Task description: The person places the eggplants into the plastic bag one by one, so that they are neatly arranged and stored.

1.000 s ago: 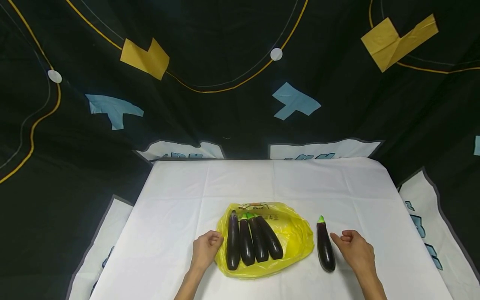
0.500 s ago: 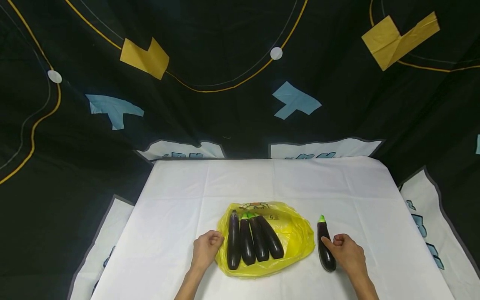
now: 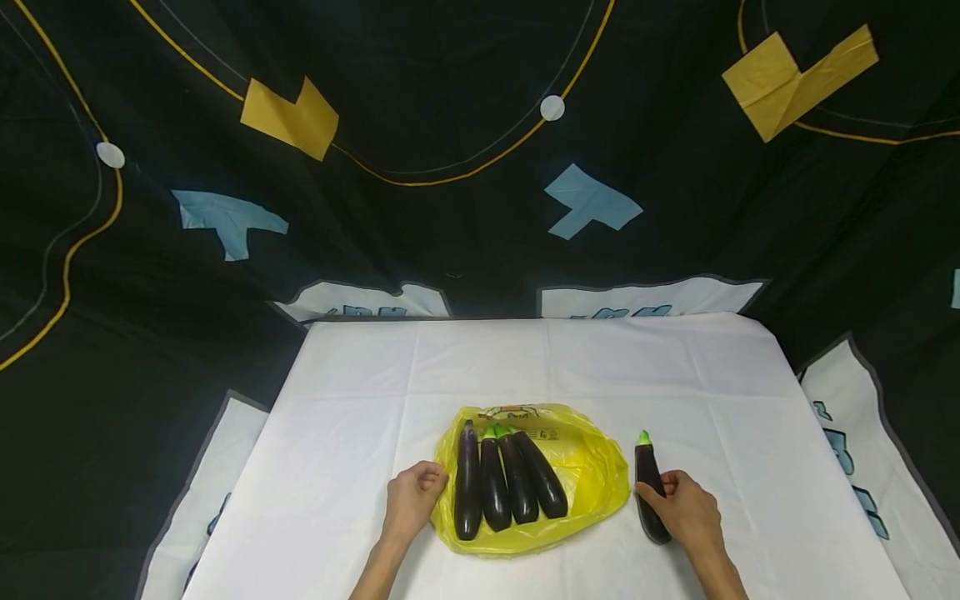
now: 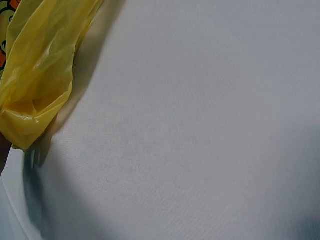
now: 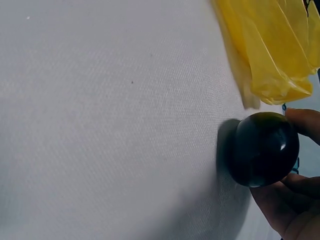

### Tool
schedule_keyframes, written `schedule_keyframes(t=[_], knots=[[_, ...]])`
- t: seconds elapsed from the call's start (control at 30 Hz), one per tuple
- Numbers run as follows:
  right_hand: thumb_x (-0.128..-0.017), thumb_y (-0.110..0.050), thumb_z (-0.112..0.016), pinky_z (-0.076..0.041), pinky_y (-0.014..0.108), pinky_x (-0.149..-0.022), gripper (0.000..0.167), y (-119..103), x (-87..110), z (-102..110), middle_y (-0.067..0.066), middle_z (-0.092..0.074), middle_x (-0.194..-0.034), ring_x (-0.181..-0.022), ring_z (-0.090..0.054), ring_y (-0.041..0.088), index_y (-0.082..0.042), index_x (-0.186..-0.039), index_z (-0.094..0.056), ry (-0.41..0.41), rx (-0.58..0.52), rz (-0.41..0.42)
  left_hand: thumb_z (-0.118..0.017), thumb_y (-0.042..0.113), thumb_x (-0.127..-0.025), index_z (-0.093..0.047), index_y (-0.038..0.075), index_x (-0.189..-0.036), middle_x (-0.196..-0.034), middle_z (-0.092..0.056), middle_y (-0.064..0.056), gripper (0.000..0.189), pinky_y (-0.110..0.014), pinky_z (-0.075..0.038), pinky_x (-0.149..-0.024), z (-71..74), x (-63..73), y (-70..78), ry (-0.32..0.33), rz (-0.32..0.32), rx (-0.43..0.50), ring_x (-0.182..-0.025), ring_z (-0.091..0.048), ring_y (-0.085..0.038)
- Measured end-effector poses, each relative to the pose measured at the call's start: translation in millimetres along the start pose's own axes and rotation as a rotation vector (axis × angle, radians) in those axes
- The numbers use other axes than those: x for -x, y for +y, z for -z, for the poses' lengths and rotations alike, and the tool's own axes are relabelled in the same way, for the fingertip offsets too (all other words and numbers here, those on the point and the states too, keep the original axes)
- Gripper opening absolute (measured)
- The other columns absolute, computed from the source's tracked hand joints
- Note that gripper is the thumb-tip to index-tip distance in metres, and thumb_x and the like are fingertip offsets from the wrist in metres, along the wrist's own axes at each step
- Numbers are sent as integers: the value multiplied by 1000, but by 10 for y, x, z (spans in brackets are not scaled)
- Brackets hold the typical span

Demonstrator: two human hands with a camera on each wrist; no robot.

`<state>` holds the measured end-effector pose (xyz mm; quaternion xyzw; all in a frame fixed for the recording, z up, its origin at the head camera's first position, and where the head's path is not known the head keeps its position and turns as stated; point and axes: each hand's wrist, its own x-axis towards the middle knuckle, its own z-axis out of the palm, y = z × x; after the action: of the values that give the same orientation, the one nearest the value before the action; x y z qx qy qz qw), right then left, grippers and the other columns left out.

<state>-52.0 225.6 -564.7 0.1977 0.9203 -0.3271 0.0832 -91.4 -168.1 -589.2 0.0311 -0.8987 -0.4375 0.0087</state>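
Observation:
A yellow plastic bag (image 3: 588, 475) lies spread on the white table with its mouth wide, and several dark eggplants (image 3: 517, 479) rest side by side in it, green stems pointing away. My left hand (image 3: 412, 500) pinches the bag's left edge; in the left wrist view the yellow plastic (image 4: 40, 85) bunches at the fingertips. Right of the bag, a single eggplant (image 3: 647, 467) lies lengthwise, green stem at the far end. My right hand (image 3: 688, 510) grips it around the middle, thumb on one side and fingers on the other, as the right wrist view shows from the eggplant's blunt end (image 5: 265, 150).
A white cloth (image 3: 480, 358) covers the table. Behind it hangs a black fabric backdrop (image 3: 450, 233) with yellow lines and blue and gold patches. The bag's right edge (image 5: 280, 75) is a short way from the gripped eggplant.
My right hand has moved left onto the single eggplant and closed its thumb and fingers around it. The left hand, the bag and the eggplants inside have stayed in place.

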Motion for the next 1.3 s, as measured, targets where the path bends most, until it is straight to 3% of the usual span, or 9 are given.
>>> schedule_keyframes(t=[0.47, 1.3], knots=[[-82, -44, -69, -49, 43, -68, 59, -22, 14, 53, 13, -62, -84, -74, -58, 24, 9, -104, -58, -8, -17, -45, -71, 10, -84, -69, 6, -81, -70, -66, 3, 5, -19, -50, -54, 5, 9, 7, 2, 10, -9, -61, -59, -6], [-82, -49, -68, -46, 35, -65, 62, -155, 68, 292, 10, -63, -87, -76, -58, 22, 7, -107, -60, 24, -70, 14, -70, 10, -84, -68, 6, -81, -71, -66, 2, 5, -19, -50, -53, -5, 8, -20, 1, 2, 7, -60, -60, -6]])
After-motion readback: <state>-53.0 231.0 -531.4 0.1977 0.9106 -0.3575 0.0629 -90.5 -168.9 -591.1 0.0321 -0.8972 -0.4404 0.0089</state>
